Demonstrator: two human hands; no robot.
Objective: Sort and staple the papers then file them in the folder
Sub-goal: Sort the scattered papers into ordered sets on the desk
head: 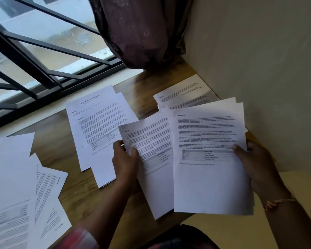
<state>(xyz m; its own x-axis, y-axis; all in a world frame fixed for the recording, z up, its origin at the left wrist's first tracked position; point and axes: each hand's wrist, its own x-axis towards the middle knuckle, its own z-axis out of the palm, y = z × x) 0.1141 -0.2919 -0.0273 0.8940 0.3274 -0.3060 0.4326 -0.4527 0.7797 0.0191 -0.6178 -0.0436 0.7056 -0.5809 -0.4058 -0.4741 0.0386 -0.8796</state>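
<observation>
Nearest to me, at the bottom edge, is the blurred red-patterned sleeve (79, 238) of my left arm. Beyond it a plain cream wall (258, 51) fills the right side and a barred window (34, 60) the left, with a dark brown curtain (142, 33) bunched in the corner between them. My wooden counter (75, 186) runs beneath both. A pale yellow card (232, 234) lies at its right end under my right arm; I cannot tell whether it is the folder. Some loose papers (11, 177) overlap in a spread at the left. One middle pile (97, 123), headed as a transcript, lies with its sheets slightly offset, and a far pile (183, 94) sits back against the wall. My right hand (255, 162) grips a sheaf (208, 182) of several pages above the counter, thumb on the top page's right edge. My left hand (124, 159) pinches a sheet (151, 141) by its left edge, its right side tucked under the sheaf. A thin bracelet (278, 202) circles my right wrist.
</observation>
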